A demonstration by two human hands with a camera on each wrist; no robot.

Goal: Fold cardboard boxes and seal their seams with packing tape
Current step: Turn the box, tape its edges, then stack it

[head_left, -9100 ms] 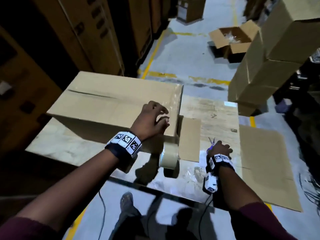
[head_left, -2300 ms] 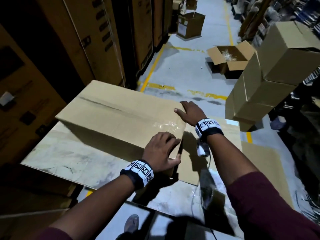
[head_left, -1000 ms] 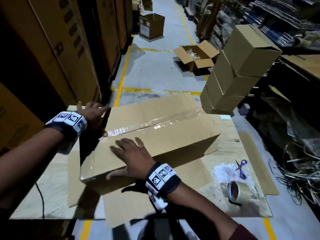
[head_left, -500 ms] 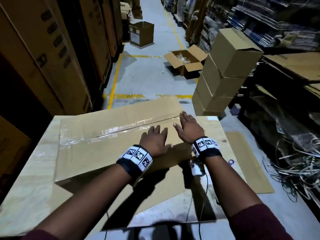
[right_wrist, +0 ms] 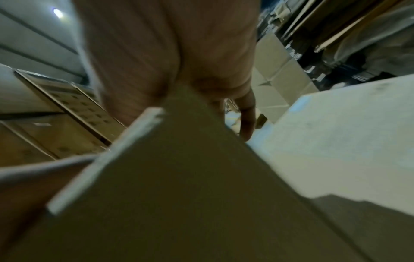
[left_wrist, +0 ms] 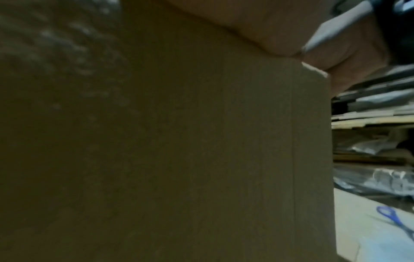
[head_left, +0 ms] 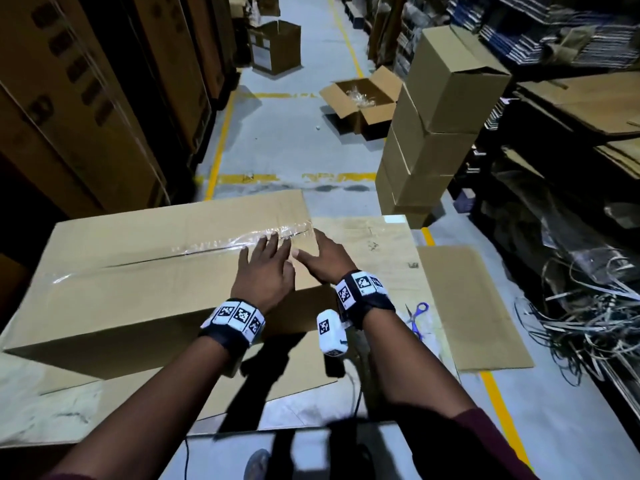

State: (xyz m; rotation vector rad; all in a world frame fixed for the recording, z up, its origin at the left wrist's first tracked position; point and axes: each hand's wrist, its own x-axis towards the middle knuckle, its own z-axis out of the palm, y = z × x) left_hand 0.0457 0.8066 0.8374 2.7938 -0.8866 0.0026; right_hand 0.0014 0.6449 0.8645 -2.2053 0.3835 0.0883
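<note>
Since the box point(head_left: 138, 278) was being swung round on the table point(head_left: 374, 237) a second ago, it has settled with its long taped seam running left to right, and both hands have come together at its right end, so the turning looks finished and the smoothing of the tape point(head_left: 242, 242) has begun. Nearest the camera, the left hand point(head_left: 265, 275) lies flat on the lid with its fingers point(head_left: 273, 242) straight and slightly spread, tips on the shiny tape. Just beside it the right hand point(head_left: 323, 259) lies open at the box's right top edge, fingers straight and reaching over the corner; the right wrist view shows the palm over that cardboard edge, too blurred to say how hard it presses. My guess is that the tape end gets rubbed down onto the side next, after which this seam is sealed. One pair of blue-handled scissors point(head_left: 417, 315) lies on the table to the right of the right wrist; the tape roll is out of sight. One flat cardboard sheet point(head_left: 474, 306) lies at the table's right side. Farther off stands one stack of three closed boxes point(head_left: 440, 116), with one open box point(head_left: 363, 98) on the floor behind it and one more box point(head_left: 275, 46) up the aisle
</note>
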